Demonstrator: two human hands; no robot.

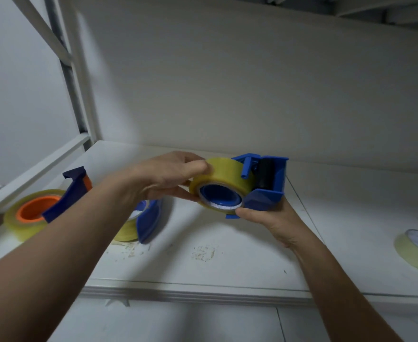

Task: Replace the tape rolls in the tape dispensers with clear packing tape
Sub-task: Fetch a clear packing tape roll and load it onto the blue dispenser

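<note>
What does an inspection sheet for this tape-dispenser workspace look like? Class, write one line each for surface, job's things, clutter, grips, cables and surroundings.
Surface: white shelf, scuffed patches toward the front.
Job's things: blue dispenser held up, clear tape roll around its hub; dark blue dispenser with orange-cored roll at left; third dispenser lying behind the left forearm.
Clutter: pale tape roll at right edge.
Grips: left hand grips the clear tape roll; right hand holds the blue dispenser from below.
Cables: nothing seen.
Surroundings: white back panel, white frame post at left.
</note>
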